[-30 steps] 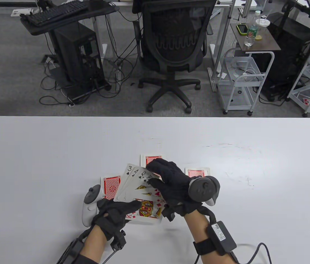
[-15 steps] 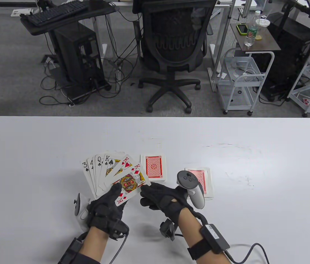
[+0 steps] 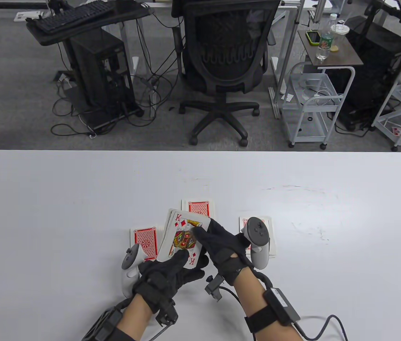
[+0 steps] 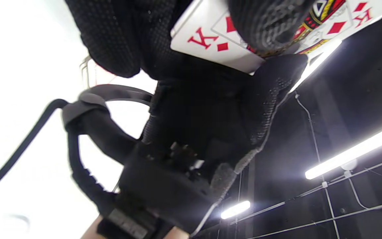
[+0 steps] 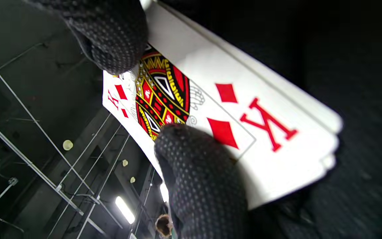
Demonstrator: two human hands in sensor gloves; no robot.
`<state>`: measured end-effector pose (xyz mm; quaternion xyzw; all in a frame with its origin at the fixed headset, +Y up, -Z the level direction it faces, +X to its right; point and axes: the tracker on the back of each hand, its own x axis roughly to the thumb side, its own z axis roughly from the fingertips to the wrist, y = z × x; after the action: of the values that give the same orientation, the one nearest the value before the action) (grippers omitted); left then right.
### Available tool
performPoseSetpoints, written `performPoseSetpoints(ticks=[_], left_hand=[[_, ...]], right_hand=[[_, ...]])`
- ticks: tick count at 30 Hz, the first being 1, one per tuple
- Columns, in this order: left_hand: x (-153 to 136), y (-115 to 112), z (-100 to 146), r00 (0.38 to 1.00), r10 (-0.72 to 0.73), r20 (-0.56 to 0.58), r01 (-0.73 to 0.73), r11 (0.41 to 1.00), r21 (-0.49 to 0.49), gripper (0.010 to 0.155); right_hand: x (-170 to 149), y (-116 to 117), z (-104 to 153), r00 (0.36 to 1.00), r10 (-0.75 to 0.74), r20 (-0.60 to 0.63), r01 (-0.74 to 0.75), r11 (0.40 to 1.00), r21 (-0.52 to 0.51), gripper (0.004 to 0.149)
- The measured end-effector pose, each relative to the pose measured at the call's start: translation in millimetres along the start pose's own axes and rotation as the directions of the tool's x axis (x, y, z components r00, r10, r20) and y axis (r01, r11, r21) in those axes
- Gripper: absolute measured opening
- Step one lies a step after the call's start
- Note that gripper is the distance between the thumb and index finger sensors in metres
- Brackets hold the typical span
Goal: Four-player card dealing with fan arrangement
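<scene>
A squared face-up card packet (image 3: 182, 238) with the king of diamonds on top is held just above the table. My left hand (image 3: 186, 261) grips its near end, thumb on the king's face. My right hand (image 3: 207, 236) holds its right edge, fingers laid over the top corner. The king also shows in the left wrist view (image 4: 211, 39) and the right wrist view (image 5: 244, 109), with gloved fingertips (image 5: 197, 172) pressing on it. Three face-down red-backed piles lie around it: left (image 3: 145, 241), far (image 3: 200, 208) and right (image 3: 272, 231).
The white table (image 3: 79, 199) stretches wide on all sides of the cards. Beyond its far edge stand an office chair (image 3: 222, 71) and a white cart (image 3: 310, 103). The right pile is partly hidden by my right hand's tracker (image 3: 257, 241).
The face-up fan my left hand held has closed into one squared packet and shifted right. My right hand moved back onto it. The left face-down pile is uncovered again.
</scene>
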<state>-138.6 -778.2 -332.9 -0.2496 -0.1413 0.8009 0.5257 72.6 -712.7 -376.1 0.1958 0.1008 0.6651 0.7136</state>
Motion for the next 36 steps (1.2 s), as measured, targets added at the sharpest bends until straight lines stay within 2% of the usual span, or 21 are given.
performPoseSetpoints(ticks=[2, 4, 7, 9, 11, 13, 16, 18, 20, 21, 22, 23, 25, 27, 30, 32, 33, 36], left_hand=[[-0.1, 5.1, 0.7, 0.999, -0.039, -0.025, 0.040, 0.999, 0.035, 0.051], [0.9, 12.3, 2.9, 0.993, -0.102, -0.056, 0.107, 0.990, 0.092, 0.049], [6.7, 24.6, 7.3, 0.969, -0.227, -0.095, 0.241, 0.955, 0.173, 0.058], [15.1, 28.1, 10.1, 0.927, -0.355, -0.117, 0.372, 0.906, 0.203, 0.061], [25.0, 26.0, 11.7, 0.847, -0.515, -0.134, 0.532, 0.818, 0.220, 0.065], [28.3, 20.3, 10.3, 0.813, -0.572, -0.108, 0.580, 0.780, 0.235, 0.067], [25.9, 14.4, 10.8, 0.823, -0.563, -0.078, 0.559, 0.777, 0.290, 0.046], [27.0, 14.9, 14.2, 0.818, -0.571, -0.070, 0.562, 0.766, 0.314, 0.044], [26.0, 15.2, 14.3, 0.809, -0.582, -0.085, 0.576, 0.755, 0.315, 0.044], [22.1, 15.8, 12.4, 0.799, -0.590, -0.114, 0.593, 0.746, 0.303, 0.046], [16.8, 16.9, 9.6, 0.795, -0.587, -0.155, 0.605, 0.747, 0.277, 0.053], [11.7, 17.4, 7.2, 0.794, -0.577, -0.191, 0.608, 0.755, 0.244, 0.062], [2.7, 18.2, 4.4, 0.800, -0.558, -0.221, 0.599, 0.764, 0.239, 0.059], [5.7, 15.6, 5.0, 0.804, -0.560, -0.200, 0.594, 0.762, 0.257, 0.050], [9.2, 14.3, 6.7, 0.820, -0.546, -0.170, 0.571, 0.770, 0.285, 0.055], [2.3, 17.9, 3.1, 0.837, -0.505, -0.211, 0.545, 0.802, 0.243, 0.065], [-1.1, 19.6, 3.1, 0.837, -0.492, -0.238, 0.542, 0.806, 0.238, 0.064], [4.1, 15.5, 4.3, 0.849, -0.496, -0.182, 0.528, 0.808, 0.261, 0.062]], right_hand=[[5.6, -4.9, 3.2, 0.998, 0.066, -0.012, -0.067, 0.996, -0.058, 0.045], [9.6, -9.1, 5.8, 0.995, 0.094, -0.018, -0.094, 0.994, -0.055, 0.044], [14.8, -19.8, 13.3, 0.979, 0.203, -0.016, -0.203, 0.976, -0.081, 0.044], [11.9, -24.0, 18.2, 0.953, 0.302, -0.034, -0.303, 0.950, -0.073, 0.043], [0.4, -23.5, 24.7, 0.918, 0.392, -0.067, -0.396, 0.916, -0.059, 0.043], [-14.8, -18.9, 28.6, 0.910, 0.406, -0.084, -0.412, 0.908, -0.072, 0.042], [-28.7, -8.2, 31.8, 0.940, 0.329, -0.093, -0.335, 0.941, -0.059, 0.041], [-27.4, -7.0, 31.2, 0.952, 0.298, -0.072, -0.303, 0.951, -0.064, 0.041], [-27.8, -6.4, 33.3, 0.940, 0.323, -0.110, -0.329, 0.943, -0.041, 0.045], [-31.0, -6.3, 33.3, 0.924, 0.353, -0.146, -0.362, 0.931, -0.038, 0.055], [-35.7, -6.6, 32.6, 0.909, 0.371, -0.190, -0.379, 0.925, -0.007, 0.064], [-41.3, -6.7, 32.4, 0.900, 0.365, -0.238, -0.366, 0.930, 0.039, 0.066], [-51.1, -3.8, 32.4, 0.924, 0.277, -0.262, -0.273, 0.961, 0.052, 0.058], [-47.5, -0.9, 34.0, 0.928, 0.246, -0.280, -0.263, 0.964, -0.026, 0.048], [-38.4, 1.9, 35.2, 0.905, 0.311, -0.291, -0.327, 0.945, -0.004, 0.051], [-44.5, 3.3, 35.4, 0.876, 0.334, -0.346, -0.346, 0.938, 0.029, 0.056], [-48.2, 3.7, 36.3, 0.865, 0.346, -0.363, -0.349, 0.935, 0.059, 0.055], [-42.1, 5.4, 38.0, 0.895, 0.303, -0.328, -0.322, 0.947, -0.003, 0.053]])
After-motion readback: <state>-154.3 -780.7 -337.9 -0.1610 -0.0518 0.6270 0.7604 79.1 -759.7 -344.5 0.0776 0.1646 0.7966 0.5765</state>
